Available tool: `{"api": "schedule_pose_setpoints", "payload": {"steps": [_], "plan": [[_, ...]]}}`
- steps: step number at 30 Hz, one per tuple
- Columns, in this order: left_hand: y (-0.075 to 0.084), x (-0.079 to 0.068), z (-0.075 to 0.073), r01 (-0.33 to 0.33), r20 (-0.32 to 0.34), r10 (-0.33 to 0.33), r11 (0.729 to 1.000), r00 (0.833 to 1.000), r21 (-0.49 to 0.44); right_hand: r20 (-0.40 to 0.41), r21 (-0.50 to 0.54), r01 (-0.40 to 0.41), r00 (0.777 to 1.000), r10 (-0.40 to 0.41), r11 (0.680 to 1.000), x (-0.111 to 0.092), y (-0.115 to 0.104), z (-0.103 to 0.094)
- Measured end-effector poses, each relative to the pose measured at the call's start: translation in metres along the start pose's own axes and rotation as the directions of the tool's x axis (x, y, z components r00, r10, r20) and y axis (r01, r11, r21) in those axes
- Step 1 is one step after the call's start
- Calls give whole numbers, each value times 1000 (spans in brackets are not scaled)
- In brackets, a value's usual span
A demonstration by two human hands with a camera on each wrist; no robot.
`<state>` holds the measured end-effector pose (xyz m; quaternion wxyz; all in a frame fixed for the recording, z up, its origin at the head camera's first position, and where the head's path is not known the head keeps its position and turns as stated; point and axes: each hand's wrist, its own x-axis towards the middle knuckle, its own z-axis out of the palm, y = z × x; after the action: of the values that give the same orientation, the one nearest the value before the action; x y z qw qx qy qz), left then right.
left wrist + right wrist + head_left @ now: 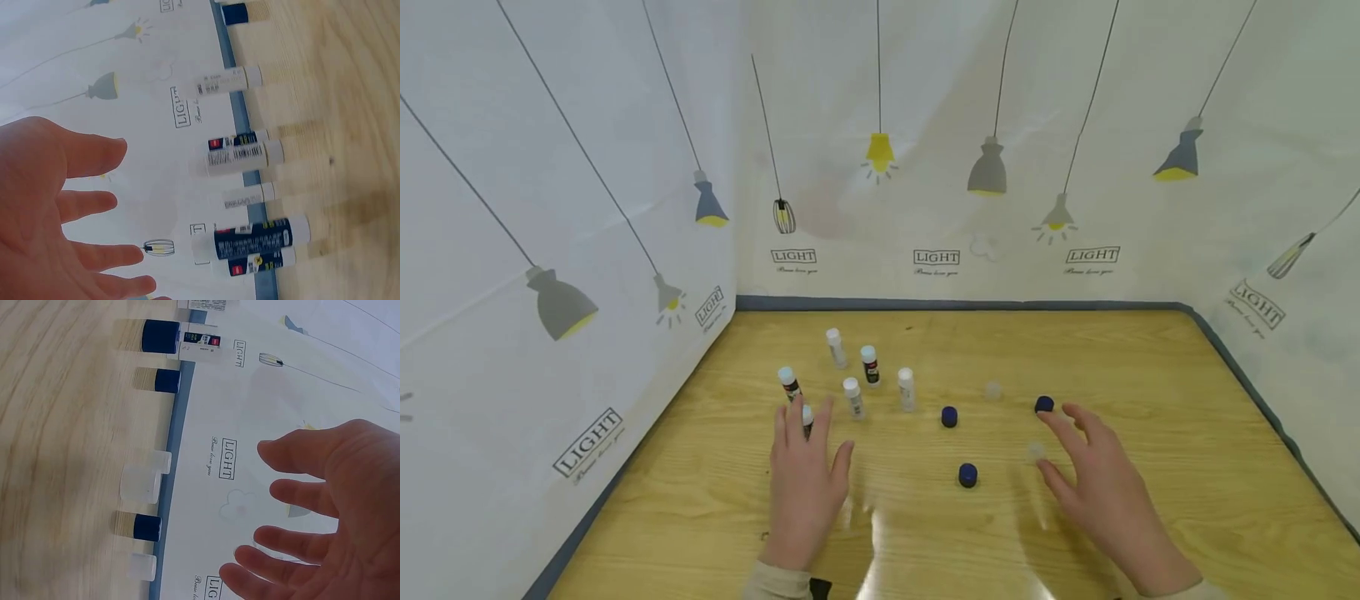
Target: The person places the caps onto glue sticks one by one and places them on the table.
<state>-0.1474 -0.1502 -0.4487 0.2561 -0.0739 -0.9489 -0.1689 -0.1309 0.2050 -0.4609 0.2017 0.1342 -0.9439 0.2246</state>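
Several small tubes that look like glue sticks stand upright at the left of the table. Some have dark labels, like the dark-labelled glue stick (870, 367); others are white, like the white glue stick (907, 390). My left hand (806, 483) hovers at their near side, fingers spread, partly covering another dark-labelled glue stick (807, 421). To the right lie loose blue caps (967, 475) and translucent white caps (1036, 452). My right hand (1101, 483) is held over that side, fingers apart, its fingertips nearest a blue cap (1044, 404). Neither hand holds anything.
The wooden table (1187, 433) meets a pale wall covering (925, 208) printed with hanging lamps at the back and both sides. A grey-blue strip (962, 304) runs along the table's back edge.
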Motion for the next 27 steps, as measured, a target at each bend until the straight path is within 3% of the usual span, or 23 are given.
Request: {"api": "schedule_pose_setpoints", "payload": {"steps": [12, 19, 23, 27], "plan": [[-21, 14, -6, 78, 35, -76, 995, 997, -58, 35, 5, 10, 999, -10, 1000, 0, 0, 5], [-27, 18, 4, 130, 68, -122, 984, 990, -123, 99, 22, 13, 995, -15, 1000, 3, 0, 7], [-33, 18, 11, 177, 85, -164, 966, 983, -188, 120, 22, 23, 992, -25, 1000, 3, 0, 10], [-38, 19, 15, 259, 124, -234, 929, 964, -263, 126, 16, 29, 992, -31, 999, 3, 0, 12]]}}
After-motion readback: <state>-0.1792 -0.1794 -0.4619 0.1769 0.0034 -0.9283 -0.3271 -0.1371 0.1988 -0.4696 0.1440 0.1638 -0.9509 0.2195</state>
